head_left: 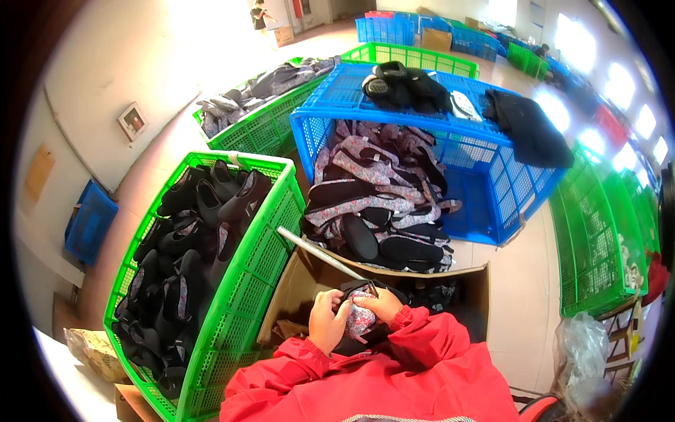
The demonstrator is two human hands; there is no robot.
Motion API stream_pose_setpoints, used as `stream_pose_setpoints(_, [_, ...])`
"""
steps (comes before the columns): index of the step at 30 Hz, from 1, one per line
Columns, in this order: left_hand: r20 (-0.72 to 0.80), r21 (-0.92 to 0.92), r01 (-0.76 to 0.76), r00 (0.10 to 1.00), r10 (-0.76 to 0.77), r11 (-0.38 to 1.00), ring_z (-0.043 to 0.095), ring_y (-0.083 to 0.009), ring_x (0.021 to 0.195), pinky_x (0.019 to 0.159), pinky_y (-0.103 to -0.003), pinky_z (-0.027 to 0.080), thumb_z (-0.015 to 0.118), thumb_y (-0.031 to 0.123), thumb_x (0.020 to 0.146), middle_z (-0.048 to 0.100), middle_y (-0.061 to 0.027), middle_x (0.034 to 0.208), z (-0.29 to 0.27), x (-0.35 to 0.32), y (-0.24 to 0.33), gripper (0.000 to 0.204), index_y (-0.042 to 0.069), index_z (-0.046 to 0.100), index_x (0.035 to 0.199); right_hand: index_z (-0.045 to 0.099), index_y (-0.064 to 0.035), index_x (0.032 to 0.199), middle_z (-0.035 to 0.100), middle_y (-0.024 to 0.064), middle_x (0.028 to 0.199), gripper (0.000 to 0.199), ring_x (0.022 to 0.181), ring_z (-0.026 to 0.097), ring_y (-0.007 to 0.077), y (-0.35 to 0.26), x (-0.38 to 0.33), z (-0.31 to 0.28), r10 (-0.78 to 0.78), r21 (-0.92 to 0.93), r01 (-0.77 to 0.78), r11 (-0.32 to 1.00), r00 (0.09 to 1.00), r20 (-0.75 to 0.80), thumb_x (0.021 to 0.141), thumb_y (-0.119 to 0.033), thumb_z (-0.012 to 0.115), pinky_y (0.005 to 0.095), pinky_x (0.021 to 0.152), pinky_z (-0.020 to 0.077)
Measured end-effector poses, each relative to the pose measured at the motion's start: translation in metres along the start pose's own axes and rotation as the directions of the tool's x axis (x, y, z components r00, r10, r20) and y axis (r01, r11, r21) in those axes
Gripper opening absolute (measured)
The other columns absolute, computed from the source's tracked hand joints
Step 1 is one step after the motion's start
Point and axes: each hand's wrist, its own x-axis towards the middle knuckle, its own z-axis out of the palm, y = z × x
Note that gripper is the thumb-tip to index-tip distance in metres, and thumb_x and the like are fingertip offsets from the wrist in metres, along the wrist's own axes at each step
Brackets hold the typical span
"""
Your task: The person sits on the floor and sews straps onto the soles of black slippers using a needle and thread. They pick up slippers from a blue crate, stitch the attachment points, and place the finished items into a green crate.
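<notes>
Both hands are together over an open cardboard box, at a black shoe piece with floral-print fabric. From its left side my left hand pinches the piece, fingers bent. My right hand is closed on its right side, thumb and fingertips at the floral fabric. A thin dark thing stands up beside the right fingers; its kind is too small to tell. Dark items lie in the shadowed box, partly hidden by my arms. A pale strip leans across the box's far left corner.
Left stands a green crate of black shoes. Ahead, a blue crate lies on its side, floral and black shoe pieces spilling out. Black shoes and black cloth lie on top. More green crates stand right.
</notes>
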Motion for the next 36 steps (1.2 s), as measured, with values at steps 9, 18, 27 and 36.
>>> stream_pose_setpoints(9, [0.385, -0.732, 0.598, 0.759, -0.526, 0.326, 0.062, -0.0165, 0.074, 0.072, -0.033, 0.056, 0.058, 0.01, 0.096, 0.058, -0.0087, 0.091, -0.003, -0.043, -0.008, 0.018, -0.002, 0.048, 0.104, 0.066, -0.0087, 0.101, 0.068, 0.0005, 0.082, 0.022, 0.06, 0.061, 0.0095, -0.011, 0.004, 0.008, 0.122, 0.183, -0.116, 0.976, 0.992, -0.02, 0.09, -0.027, 0.066, 0.022, 0.046, 0.042])
stream_pose_setpoints(18, [0.391, -0.789, 0.547, 0.799, -0.457, 0.279, 0.062, -0.0207, 0.085, 0.085, -0.034, 0.05, 0.06, 0.012, 0.095, 0.061, -0.0102, 0.093, 0.008, -0.041, -0.024, 0.017, 0.0, 0.051, 0.104, 0.066, -0.0079, 0.101, 0.07, 0.0043, 0.084, 0.021, 0.064, 0.065, 0.0119, -0.006, 0.008, 0.007, 0.046, 0.324, 0.018, 0.946, 0.981, -0.188, 0.091, -0.027, 0.064, 0.026, 0.048, 0.0461])
stream_pose_setpoints(27, [0.445, -0.814, 0.568, 0.745, -0.497, 0.123, 0.06, -0.0181, 0.076, 0.075, -0.031, 0.051, 0.059, 0.003, 0.091, 0.058, -0.0068, 0.082, 0.004, -0.031, -0.022, 0.008, 0.002, 0.052, 0.096, 0.061, -0.0016, 0.088, 0.063, 0.0031, 0.075, 0.023, 0.068, 0.055, 0.0087, 0.032, 0.017, 0.017, -0.381, -0.103, 0.383, 0.918, 0.781, -0.495, 0.088, -0.023, 0.069, 0.0285, 0.064, 0.0473])
stream_pose_setpoints(36, [0.461, -0.803, 0.59, 0.703, -0.542, 0.081, 0.058, -0.0137, 0.074, 0.07, -0.027, 0.049, 0.067, 0.003, 0.087, 0.061, -0.0047, 0.087, 0.011, -0.03, -0.028, 0.015, 0.004, 0.055, 0.096, 0.062, 0.001, 0.094, 0.066, 0.0053, 0.082, 0.029, 0.073, 0.058, 0.0122, 0.043, 0.016, 0.011, -0.314, -0.043, 0.35, 0.936, 0.772, -0.553, 0.089, -0.027, 0.07, 0.0292, 0.069, 0.0484])
